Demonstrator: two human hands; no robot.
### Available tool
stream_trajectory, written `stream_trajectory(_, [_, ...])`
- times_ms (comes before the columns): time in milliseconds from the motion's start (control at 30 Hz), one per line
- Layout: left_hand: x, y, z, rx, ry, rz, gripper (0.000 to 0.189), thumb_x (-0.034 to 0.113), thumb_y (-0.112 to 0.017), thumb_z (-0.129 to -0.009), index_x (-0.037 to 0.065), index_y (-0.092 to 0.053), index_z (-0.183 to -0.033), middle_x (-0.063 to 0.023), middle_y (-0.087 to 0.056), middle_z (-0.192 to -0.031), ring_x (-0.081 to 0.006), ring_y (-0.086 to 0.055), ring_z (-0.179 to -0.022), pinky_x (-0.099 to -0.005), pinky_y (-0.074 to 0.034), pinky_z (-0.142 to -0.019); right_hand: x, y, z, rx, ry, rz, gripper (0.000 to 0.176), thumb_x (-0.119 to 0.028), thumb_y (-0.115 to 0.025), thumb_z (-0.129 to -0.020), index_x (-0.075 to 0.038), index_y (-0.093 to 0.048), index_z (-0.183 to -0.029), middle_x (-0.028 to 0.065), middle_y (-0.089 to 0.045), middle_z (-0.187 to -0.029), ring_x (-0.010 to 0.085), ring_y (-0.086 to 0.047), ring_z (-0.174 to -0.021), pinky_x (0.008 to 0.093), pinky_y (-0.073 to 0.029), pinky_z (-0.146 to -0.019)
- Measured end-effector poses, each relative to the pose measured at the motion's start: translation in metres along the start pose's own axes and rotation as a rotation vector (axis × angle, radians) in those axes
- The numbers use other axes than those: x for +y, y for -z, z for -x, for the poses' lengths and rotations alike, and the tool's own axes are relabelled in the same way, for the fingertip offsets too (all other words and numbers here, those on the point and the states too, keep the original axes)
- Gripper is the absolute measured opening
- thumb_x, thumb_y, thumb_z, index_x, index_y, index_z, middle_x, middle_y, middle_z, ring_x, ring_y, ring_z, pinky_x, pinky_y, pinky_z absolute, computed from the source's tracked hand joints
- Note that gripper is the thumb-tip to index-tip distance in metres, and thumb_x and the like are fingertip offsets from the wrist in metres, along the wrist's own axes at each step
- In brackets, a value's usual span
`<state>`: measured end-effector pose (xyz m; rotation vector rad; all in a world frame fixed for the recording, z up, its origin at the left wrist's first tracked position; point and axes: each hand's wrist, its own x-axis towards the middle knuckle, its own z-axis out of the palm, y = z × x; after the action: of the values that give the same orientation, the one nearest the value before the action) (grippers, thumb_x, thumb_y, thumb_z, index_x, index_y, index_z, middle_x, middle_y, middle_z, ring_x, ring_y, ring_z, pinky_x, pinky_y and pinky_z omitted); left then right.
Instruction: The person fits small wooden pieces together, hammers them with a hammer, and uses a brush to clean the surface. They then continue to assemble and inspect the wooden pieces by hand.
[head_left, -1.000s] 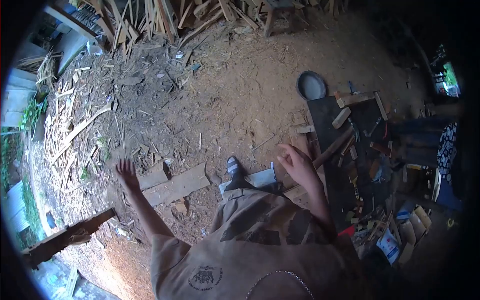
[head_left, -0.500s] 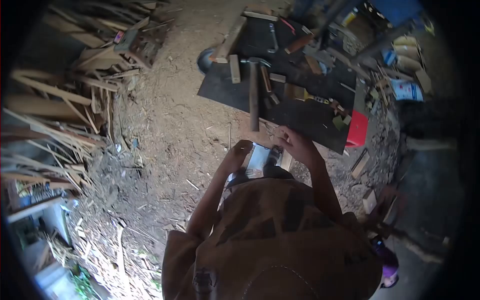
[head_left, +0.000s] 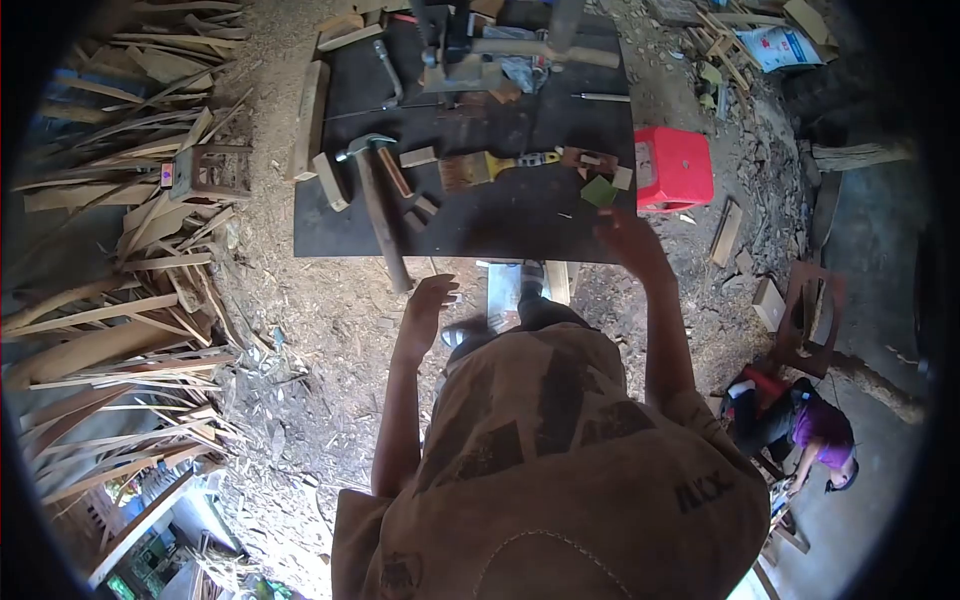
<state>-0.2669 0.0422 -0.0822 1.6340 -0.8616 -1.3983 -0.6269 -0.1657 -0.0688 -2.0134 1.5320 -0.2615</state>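
My left hand [head_left: 428, 305] hangs in front of the table's near edge with loosely bent fingers, apart, holding nothing. Closest to it is the handle end of a hammer [head_left: 380, 215], which lies on the dark table [head_left: 490, 235] and juts over the edge. My right hand [head_left: 632, 245] reaches over the table's near right corner, fingers stretched out, slightly blurred and without anything visible in them. Just beyond its fingertips lie a small green block [head_left: 599, 191] and a pale wood block [head_left: 622, 178]. A paintbrush [head_left: 485, 168] lies left of these.
A red plastic stool [head_left: 680, 168] stands against the table's right side. Wood strips [head_left: 310, 120] and a wrench [head_left: 388, 72] lie on the tabletop. Scrap wood [head_left: 130, 340] is heaped at left. A person in purple [head_left: 822, 425] sits at lower right.
My view has shifted to the right. My right hand has moved away from my left, out to the right and forward over the table corner. My left hand stays low near the hammer handle.
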Motion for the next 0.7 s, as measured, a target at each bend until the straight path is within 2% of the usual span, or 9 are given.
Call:
stream_trajectory(67, [0.006, -0.019, -0.014, -0.024, 0.021, -0.014, 0.053, 0.045, -0.048, -0.110, 0.003, -0.059, -0.140, -0.0119, -0.070, -0.129, -0.0225, -0.067, -0.113, -0.0398, -0.051, -0.099, 0.008, 0.024, -0.020, 0.009, 0.038, 0.036, 0.037, -0.026, -0.074, -0.094, -0.010, -0.064, -0.126, 0.0141, -0.074, -0.096, 0.0295, -0.073, -0.088, 0.0405, -0.056, -0.077])
stream_trajectory(100, [0.009, -0.029, -0.019, -0.031, 0.006, -0.023, 0.051, 0.043, -0.049, -0.110, 0.002, -0.059, -0.139, -0.0118, -0.070, -0.128, -0.0215, -0.067, -0.112, -0.0380, -0.050, -0.099, 0.013, 0.032, -0.027, 0.014, 0.058, 0.055, 0.035, -0.025, -0.074, -0.095, -0.010, -0.064, -0.125, 0.0137, -0.074, -0.095, 0.0274, -0.074, -0.087, 0.0382, -0.056, -0.076])
stream_trajectory(200, [0.021, -0.058, -0.041, -0.062, 0.006, -0.036, 0.047, 0.038, -0.051, -0.111, 0.002, -0.059, -0.138, -0.0116, -0.070, -0.127, -0.0209, -0.066, -0.113, -0.0364, -0.050, -0.100, 0.017, 0.031, -0.047, -0.037, 0.092, 0.022, 0.033, -0.024, -0.075, -0.093, -0.011, -0.063, -0.121, 0.0132, -0.074, -0.094, 0.0296, -0.075, -0.087, 0.0393, -0.056, -0.074])
stream_trajectory(267, [0.025, -0.071, -0.053, -0.072, -0.020, -0.061, 0.041, 0.032, -0.053, -0.111, 0.002, -0.060, -0.138, -0.0110, -0.068, -0.127, -0.0206, -0.065, -0.115, -0.0354, -0.050, -0.100, 0.023, 0.019, -0.054, -0.018, 0.140, -0.113, 0.037, -0.030, -0.076, -0.091, -0.013, -0.061, -0.120, 0.0126, -0.072, -0.090, 0.0335, -0.073, -0.087, 0.0453, -0.056, -0.074])
stream_trajectory(333, [0.037, -0.082, -0.060, -0.022, -0.028, -0.078, 0.040, 0.030, -0.056, -0.110, 0.000, -0.059, -0.137, -0.0138, -0.072, -0.119, -0.0211, -0.068, -0.110, -0.0360, -0.052, -0.097, 0.008, 0.019, -0.056, -0.006, 0.119, -0.019, 0.036, -0.036, -0.078, -0.090, -0.013, -0.063, -0.114, 0.0125, -0.074, -0.091, 0.0341, -0.073, -0.087, 0.0460, -0.056, -0.073])
stream_trajectory(400, [0.045, -0.091, -0.065, 0.001, -0.033, -0.056, 0.042, 0.033, -0.055, -0.110, 0.002, -0.060, -0.137, -0.0118, -0.071, -0.120, -0.0205, -0.066, -0.112, -0.0357, -0.051, -0.098, 0.007, 0.006, -0.059, 0.084, 0.100, 0.072, 0.036, -0.037, -0.080, -0.088, -0.012, -0.064, -0.106, 0.0112, -0.073, -0.087, 0.0329, -0.074, -0.085, 0.0460, -0.056, -0.072])
stream_trajectory(500, [0.047, -0.101, -0.073, 0.011, -0.051, -0.061, 0.045, 0.038, -0.052, -0.111, 0.003, -0.060, -0.138, -0.0097, -0.070, -0.124, -0.0209, -0.065, -0.115, -0.0369, -0.049, -0.099, 0.004, 0.000, -0.066, -0.052, 0.139, -0.010, 0.037, -0.038, -0.082, -0.085, -0.010, -0.063, -0.100, 0.0101, -0.073, -0.084, 0.0325, -0.073, -0.080, 0.0459, -0.056, -0.070])
stream_trajectory(600, [0.055, -0.112, -0.070, -0.009, 0.013, -0.069, 0.044, 0.038, -0.052, -0.111, 0.003, -0.060, -0.138, -0.0102, -0.070, -0.125, -0.0207, -0.065, -0.115, -0.0366, -0.050, -0.100, 0.001, -0.007, -0.066, -0.114, 0.366, -0.028, 0.034, -0.035, -0.082, -0.086, -0.009, -0.064, -0.099, 0.0096, -0.072, -0.082, 0.0328, -0.073, -0.078, 0.0458, -0.055, -0.069])
stream_trajectory(700, [0.060, -0.118, -0.066, -0.026, 0.055, -0.052, 0.043, 0.036, -0.052, -0.111, 0.003, -0.060, -0.137, -0.0105, -0.070, -0.124, -0.0201, -0.065, -0.115, -0.0356, -0.050, -0.100, 0.004, -0.024, -0.062, -0.163, 0.350, -0.125, 0.027, -0.030, -0.079, -0.089, -0.009, -0.064, -0.098, 0.0106, -0.073, -0.085, 0.0334, -0.073, -0.080, 0.0458, -0.055, -0.070])
